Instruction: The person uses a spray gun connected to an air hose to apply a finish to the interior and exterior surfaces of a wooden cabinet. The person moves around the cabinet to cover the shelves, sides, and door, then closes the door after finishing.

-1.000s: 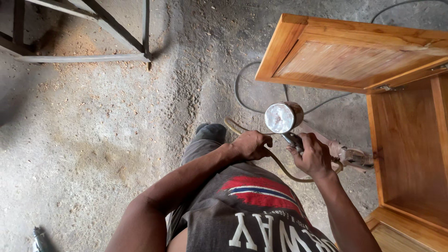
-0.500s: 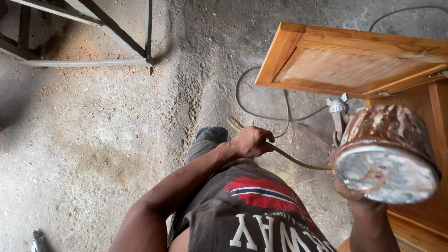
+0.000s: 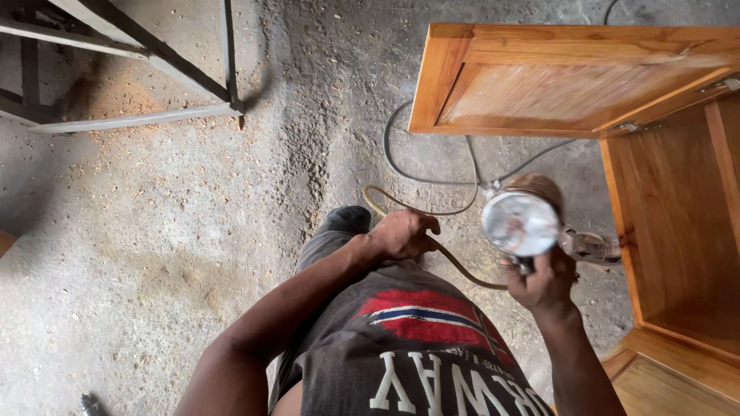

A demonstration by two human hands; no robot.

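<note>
My right hand [image 3: 544,283] grips the handle of a spray gun [image 3: 524,219] with a round metal cup on top, its nozzle turned toward the open wooden cabinet [image 3: 678,192] on the right. A little to the left, my left hand [image 3: 405,233] is closed around the tan air hose [image 3: 455,266] that loops from the floor to the gun. The cabinet door [image 3: 555,81] stands swung open above the gun. My foot in a dark shoe [image 3: 345,219] rests on the concrete floor just left of my left hand.
A grey cable [image 3: 401,166] curls on the floor under the door. A metal frame [image 3: 131,69] stands at the upper left on sawdust-strewn concrete. A small dark object [image 3: 89,404] lies at the bottom left edge.
The spray gun was lifted close to the camera half a second ago and has dropped back down in front of the cabinet. My left hand stayed on the hose.
</note>
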